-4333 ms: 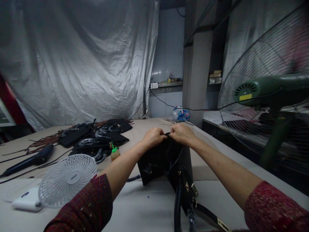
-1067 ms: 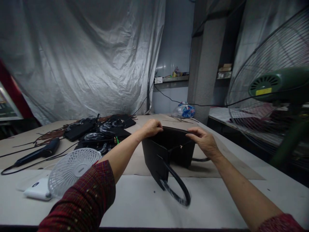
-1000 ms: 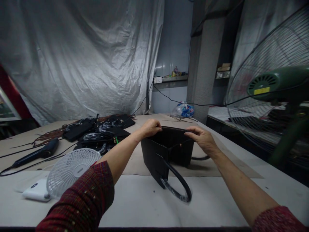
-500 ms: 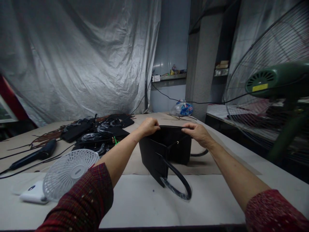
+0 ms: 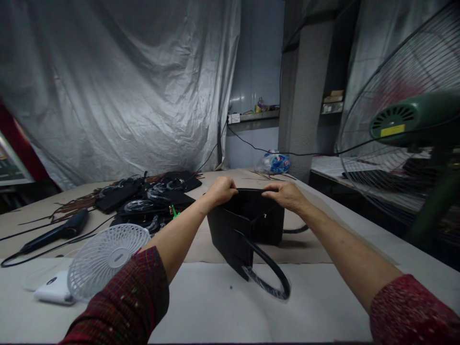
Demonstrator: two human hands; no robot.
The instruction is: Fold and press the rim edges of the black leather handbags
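A black handbag point(image 5: 230, 235) stands on the table in front of me with its mouth open. My left hand point(image 5: 222, 190) is closed on the bag's far top rim, toward the left. Farther right along the same rim, my right hand point(image 5: 283, 195) pinches the edge between thumb and fingers. One bag handle point(image 5: 271, 266), partly wrapped in clear plastic, droops toward me onto the white surface. Part of a second handle point(image 5: 296, 230) shows on the right. A small gold-coloured fitting point(image 5: 265, 215) sits by the opening. The bag's inside is dark.
At left stand a white desk fan point(image 5: 111, 261) and a dark corded hand tool point(image 5: 59, 232). Behind them lies a pile of black bag pieces point(image 5: 143, 196) with plastic-wrapped handles. A blue-and-white plastic bag point(image 5: 276, 163) rests at the back. A large green fan point(image 5: 398, 120) stands at right.
My right hand has slid slightly left along the rim, closer to my left hand. The left hand keeps its hold, and the view has shifted a little.
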